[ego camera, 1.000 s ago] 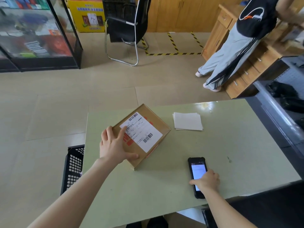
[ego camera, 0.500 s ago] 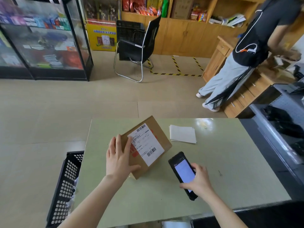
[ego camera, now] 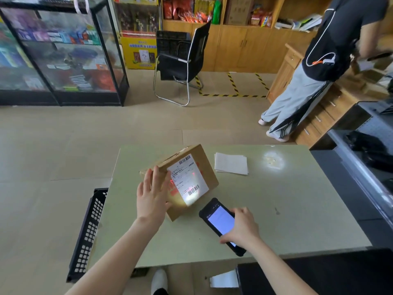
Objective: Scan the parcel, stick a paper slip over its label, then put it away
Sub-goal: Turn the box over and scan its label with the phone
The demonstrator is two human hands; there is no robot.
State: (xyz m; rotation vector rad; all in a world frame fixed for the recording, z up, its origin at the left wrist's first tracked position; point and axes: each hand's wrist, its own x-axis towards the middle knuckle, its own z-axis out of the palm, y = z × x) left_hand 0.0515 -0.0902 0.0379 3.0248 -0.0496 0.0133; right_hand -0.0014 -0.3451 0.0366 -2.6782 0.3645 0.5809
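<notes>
On the table [ego camera: 297, 209]: one parcel [ego camera: 204, 165], one scanner [ego camera: 221, 222] | left hand [ego camera: 152, 195] is pressing flat, fingers spread, on parcel's left side | right hand [ego camera: 240, 227] is gripping scanner.

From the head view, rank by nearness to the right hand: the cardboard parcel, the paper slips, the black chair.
1. Cardboard parcel, just up-left of the right hand.
2. Paper slips, farther back on the table.
3. Black chair, across the floor.

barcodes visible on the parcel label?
2. One at the top of the white shipping label on the brown cardboard parcel, near its far edge; one at the label's near end, lit by the scan light. Other faces are hidden.
</notes>
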